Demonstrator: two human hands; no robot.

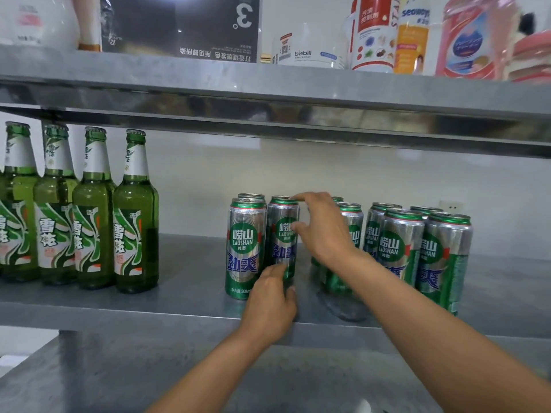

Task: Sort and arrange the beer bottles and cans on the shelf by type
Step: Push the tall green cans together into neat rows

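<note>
Beer can gripped low by left hand, high by right hand; its base hidden.

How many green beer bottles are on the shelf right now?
4 green beer bottles in a row at the shelf's left end: one at the frame edge, a second beside it, a third, and the rightmost nearest the cans. More may be hidden beyond the edge.

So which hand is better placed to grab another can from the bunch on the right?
The right hand. It sits at the top of the middle can, next to the right-hand cans. The left hand is low at that can's base, farther from them.
</note>
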